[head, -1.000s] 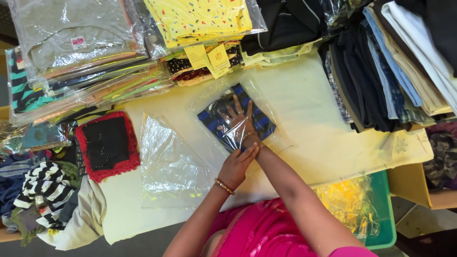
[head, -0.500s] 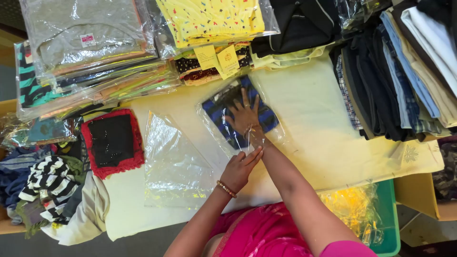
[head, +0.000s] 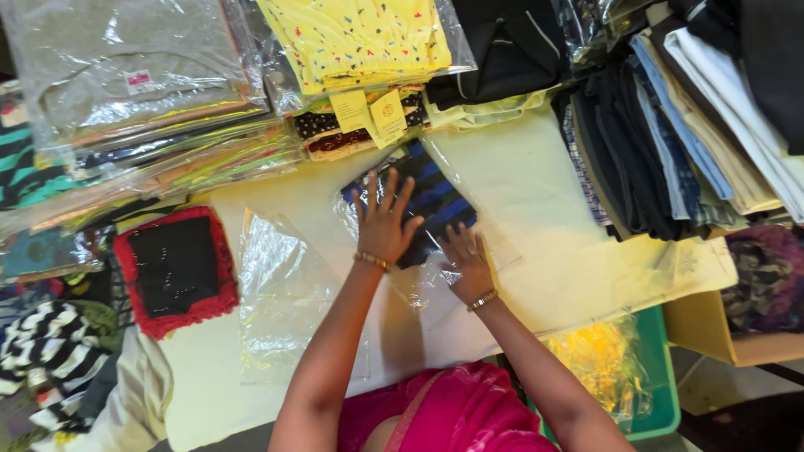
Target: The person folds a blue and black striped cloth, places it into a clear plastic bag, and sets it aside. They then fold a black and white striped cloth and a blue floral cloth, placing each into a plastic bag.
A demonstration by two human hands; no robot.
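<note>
nearest the camera, a bright pink garment [head: 469, 414] covers the person's lap, and to its right a green plastic crate [head: 662, 393] holds a crinkled yellow bag [head: 599, 360]. both forearms reach out over the pale cream cloth-covered table [head: 553, 209]. the right hand [head: 466, 264], a thin bracelet at its wrist, lies flat with fingers apart on the near, open end of a clear plastic sleeve [head: 427, 280], pressing it to the table. the left hand [head: 385, 226], with a beaded bracelet, lies spread with fingers wide, palm down on the folded dark blue and black striped garment [head: 431, 201] that sits inside that sleeve; neither hand is clamped around anything. judging from this, the garment is already slid in towards the far end of the sleeve, and what seems left is smoothing out the air and closing the loose near flap. to the left, empty clear plastic sleeves [head: 280, 293] lie flat, and beyond them a black cloth with red fringed edging [head: 176, 268] and a black and white striped piece [head: 42, 343]. further off stand a stack of bagged garments [head: 142, 109], a bagged yellow printed garment [head: 360, 38] with small yellow tags [head: 368, 113], and at the right a pile of folded dark and pale trousers [head: 670, 125]
</note>
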